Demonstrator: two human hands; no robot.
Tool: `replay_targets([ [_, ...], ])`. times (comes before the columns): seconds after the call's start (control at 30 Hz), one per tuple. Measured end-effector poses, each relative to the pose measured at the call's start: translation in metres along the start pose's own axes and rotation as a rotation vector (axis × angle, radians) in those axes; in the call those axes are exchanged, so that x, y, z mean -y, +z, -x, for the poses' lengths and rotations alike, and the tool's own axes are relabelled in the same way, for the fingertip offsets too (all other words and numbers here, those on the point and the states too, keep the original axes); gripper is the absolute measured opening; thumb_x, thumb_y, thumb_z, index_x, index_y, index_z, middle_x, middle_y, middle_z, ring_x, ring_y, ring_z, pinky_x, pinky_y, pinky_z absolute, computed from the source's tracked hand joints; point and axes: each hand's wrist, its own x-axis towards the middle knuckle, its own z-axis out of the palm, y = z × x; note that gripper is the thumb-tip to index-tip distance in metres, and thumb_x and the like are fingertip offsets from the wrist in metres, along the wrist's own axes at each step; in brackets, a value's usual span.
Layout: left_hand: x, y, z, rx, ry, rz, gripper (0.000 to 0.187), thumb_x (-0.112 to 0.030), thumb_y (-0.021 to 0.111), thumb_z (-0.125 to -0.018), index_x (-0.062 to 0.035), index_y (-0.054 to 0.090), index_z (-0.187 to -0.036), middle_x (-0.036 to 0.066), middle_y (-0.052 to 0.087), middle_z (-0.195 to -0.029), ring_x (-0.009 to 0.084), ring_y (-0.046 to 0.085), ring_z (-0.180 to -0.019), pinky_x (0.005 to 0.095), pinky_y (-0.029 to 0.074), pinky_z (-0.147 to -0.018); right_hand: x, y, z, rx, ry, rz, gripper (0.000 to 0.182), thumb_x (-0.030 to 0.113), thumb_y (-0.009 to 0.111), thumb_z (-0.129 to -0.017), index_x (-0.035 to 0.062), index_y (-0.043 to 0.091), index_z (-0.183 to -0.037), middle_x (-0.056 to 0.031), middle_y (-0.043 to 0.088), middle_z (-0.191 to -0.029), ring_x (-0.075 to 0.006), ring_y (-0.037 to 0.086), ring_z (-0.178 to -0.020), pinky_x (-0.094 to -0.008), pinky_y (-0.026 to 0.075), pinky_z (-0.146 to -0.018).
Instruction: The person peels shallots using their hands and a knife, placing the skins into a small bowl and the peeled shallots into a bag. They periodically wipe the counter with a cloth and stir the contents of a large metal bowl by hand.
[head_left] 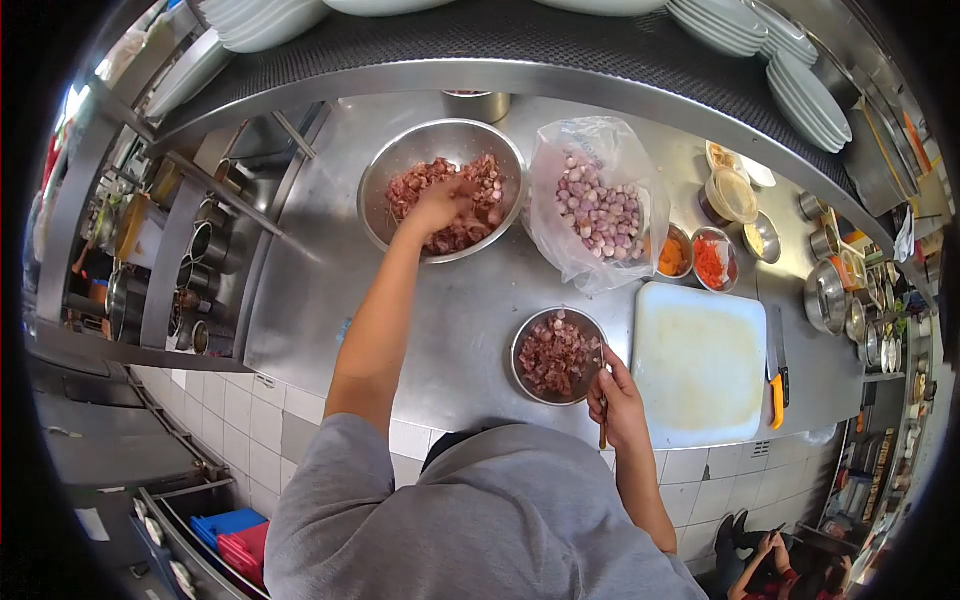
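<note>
Reddish pieces (465, 234) at upper centre look soft, slippery to me, best cupped underneath; left hand (441, 205) touches them, grasp unclear, right hand (622, 398) clasps a slim handle (603, 434).

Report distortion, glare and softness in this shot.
Head view: fisheye distortion, the grey metal shelf edge bowing into an arc, and black corners; head view: pale glare on the grey steel counter, beyond the white rectangular cutting board's upper right; head view: the bare left hand in the large round metal bowl looks slightly soft, perhaps from motion.
</note>
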Motion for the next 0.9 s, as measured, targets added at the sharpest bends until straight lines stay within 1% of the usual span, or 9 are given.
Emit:
replay_targets([
  [0.03,0.008,-0.008,-0.009,-0.001,-0.006,0.002,0.035,-0.014,0.063,-0.084,-0.0034,0.066,-0.118,0.018,0.067,-0.113,0.0286,0.066,-0.101,0.0358,0.051,-0.088,0.0,0.001,0.0,0.0,0.007,0.001,0.048,0.018,0.046,-0.102,0.0138,0.034,-0.149,0.0012,0.041,-0.071,-0.0081,0.036,-0.051,-0.0211,0.025,-0.042],
  [0.1,0.018,-0.031,-0.026,-0.325,0.389,-0.141,0.032,-0.013,0.061,-0.085,-0.0042,0.067,-0.114,0.014,0.071,-0.103,0.0259,0.069,-0.088,0.0332,0.053,-0.08,0.001,0.005,-0.002,0.013,-0.001,0.016,0.048,0.018,0.046,-0.102,0.0132,0.034,-0.149,0.0007,0.042,-0.072,-0.0083,0.037,-0.052,-0.0212,0.026,-0.043],
  [0.23,-0.005,-0.055,-0.013,-0.461,0.17,-0.359,0.032,-0.012,0.061,-0.084,-0.0059,0.068,-0.114,0.016,0.071,-0.102,0.0254,0.069,-0.084,0.0355,0.053,-0.076,0.002,0.009,-0.006,0.03,0.022,0.025,0.048,0.018,0.045,-0.103,0.0137,0.034,-0.149,0.0006,0.044,-0.074,-0.0084,0.038,-0.052,-0.0211,0.027,-0.043],
  [0.33,0.008,-0.051,-0.022,-0.297,-0.026,-0.597,0.033,-0.011,0.061,-0.083,-0.0085,0.069,-0.114,0.016,0.072,-0.098,0.0277,0.07,-0.085,0.0383,0.053,-0.077,0.004,0.015,-0.007,0.038,0.028,0.032,0.047,0.018,0.045,-0.103,0.0141,0.034,-0.149,0.0007,0.043,-0.074,-0.0085,0.038,-0.053,-0.0208,0.027,-0.043],
  [0.4,0.026,-0.041,-0.039,0.176,-0.218,-0.786,0.039,-0.014,0.064,-0.081,-0.0138,0.067,-0.12,0.019,0.067,-0.114,0.0307,0.067,-0.101,0.042,0.052,-0.087,0.005,0.018,-0.008,0.044,0.04,0.053,0.047,0.018,0.045,-0.103,0.0147,0.034,-0.149,0.001,0.042,-0.074,-0.0084,0.038,-0.053,-0.0207,0.027,-0.043],
  [0.43,0.048,-0.037,-0.048,0.173,-0.217,-0.781,0.039,-0.014,0.064,-0.081,-0.0138,0.067,-0.12,0.019,0.067,-0.114,0.0307,0.067,-0.101,0.042,0.052,-0.087,0.005,0.019,-0.008,0.045,0.04,0.059,0.047,0.018,0.045,-0.103,0.0147,0.034,-0.149,0.001,0.042,-0.074,-0.0084,0.038,-0.053,-0.0207,0.027,-0.043],
  [0.53,0.077,-0.018,-0.057,-0.288,0.084,-0.889,0.052,-0.018,0.069,-0.08,-0.0165,0.058,-0.131,0.019,0.048,-0.142,0.0294,0.05,-0.129,0.0428,0.044,-0.105,0.007,0.019,-0.005,0.063,0.042,0.051,0.05,0.018,0.048,-0.102,0.0154,0.033,-0.15,0.0036,0.042,-0.072,-0.006,0.037,-0.056,-0.0203,0.027,-0.046],
  [0.77,0.043,-0.012,-0.045,0.042,-0.103,-0.965,0.06,-0.022,0.072,-0.078,-0.0131,0.054,-0.134,0.023,0.057,-0.131,0.0365,0.057,-0.12,0.0447,0.046,-0.101,0.002,0.007,-0.003,0.032,0.01,0.05,0.046,0.02,0.046,-0.102,0.0145,0.037,-0.148,0.002,0.041,-0.073,-0.0082,0.038,-0.054,-0.0208,0.027,-0.044],
  [0.9,0.053,-0.026,-0.04,0.061,-0.085,-0.751,0.054,-0.025,0.068,-0.08,-0.0096,0.055,-0.131,0.016,0.066,-0.111,0.0315,0.067,-0.091,0.0425,0.056,-0.075,0.003,0.007,0.0,0.049,0.0,0.033,0.046,0.022,0.048,-0.102,0.0143,0.038,-0.147,0.0019,0.042,-0.073,-0.0082,0.038,-0.054,-0.0209,0.027,-0.044],
])
